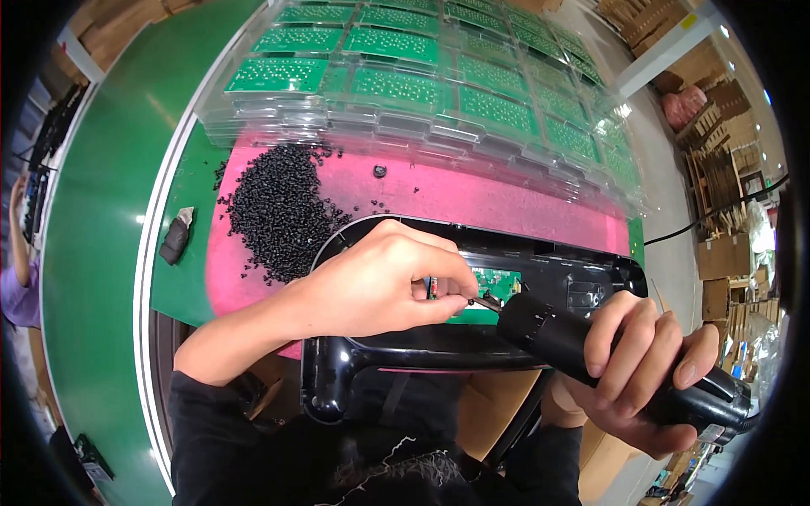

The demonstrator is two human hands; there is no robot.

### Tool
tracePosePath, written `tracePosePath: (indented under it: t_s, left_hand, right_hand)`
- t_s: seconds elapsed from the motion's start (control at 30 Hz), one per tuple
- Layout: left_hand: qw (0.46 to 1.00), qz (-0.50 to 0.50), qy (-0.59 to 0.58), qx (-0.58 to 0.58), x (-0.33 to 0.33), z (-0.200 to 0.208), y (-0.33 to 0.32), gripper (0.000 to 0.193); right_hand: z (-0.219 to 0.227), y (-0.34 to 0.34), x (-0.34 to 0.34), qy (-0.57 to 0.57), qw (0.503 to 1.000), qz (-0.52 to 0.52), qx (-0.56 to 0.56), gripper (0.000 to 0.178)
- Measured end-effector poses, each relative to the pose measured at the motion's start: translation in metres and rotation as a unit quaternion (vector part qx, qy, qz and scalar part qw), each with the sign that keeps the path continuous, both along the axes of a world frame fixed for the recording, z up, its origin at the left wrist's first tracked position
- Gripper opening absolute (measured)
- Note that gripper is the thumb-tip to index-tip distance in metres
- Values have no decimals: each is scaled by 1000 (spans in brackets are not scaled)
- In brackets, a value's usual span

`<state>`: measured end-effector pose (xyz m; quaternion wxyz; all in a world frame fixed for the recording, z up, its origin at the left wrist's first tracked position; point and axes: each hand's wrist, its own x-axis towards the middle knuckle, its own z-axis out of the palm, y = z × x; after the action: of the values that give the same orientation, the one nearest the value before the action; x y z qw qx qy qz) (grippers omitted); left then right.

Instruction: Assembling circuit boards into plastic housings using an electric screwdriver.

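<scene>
My right hand (637, 367) is wrapped round a black power screwdriver (548, 333), whose body slants down to the right with its thin metal bit (487, 304) aimed left. At the bit's tip, my left hand (384, 282) is closed in a pinch on what looks like a small black screw (471, 301), partly hidden by the fingers. Beneath both hands lies a glossy black plastic housing (337, 371), with a green circuit board (504, 280) inside it. The left hand covers much of that board. Left of the housing, a heap of small black screws (278, 211) is spread out.
A pink mat (388, 198) covers the green table (190, 291). Stacked clear trays of green boards (396, 88) stand along the far side. A small dark object (175, 240) lies left of the mat. Another person's arm (17, 232) shows at far left, cardboard boxes (724, 255) at right.
</scene>
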<state>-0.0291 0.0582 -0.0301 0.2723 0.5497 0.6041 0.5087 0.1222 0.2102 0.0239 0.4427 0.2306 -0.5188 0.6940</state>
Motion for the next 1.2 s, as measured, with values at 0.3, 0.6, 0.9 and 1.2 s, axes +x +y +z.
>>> tracePosePath:
  t_s: [0.3, 0.6, 0.9, 1.2]
  left_hand:
    - [998, 14, -52, -25, 2, 0, 0, 10]
    - [995, 19, -80, -50, 0, -1, -1, 9]
    - [998, 16, -42, -50, 2, -3, 3, 11]
    - [985, 36, 160, -62, 6, -4, 1, 12]
  right_hand:
    - [-5, 4, 2, 3, 1000, 25, 4, 38]
    - [-8, 2, 0, 15, 1000, 15, -3, 38]
    - [-1, 22, 10, -39, 997, 33, 52, 44]
    - [-24, 39, 5, -228, 970, -71, 37, 46]
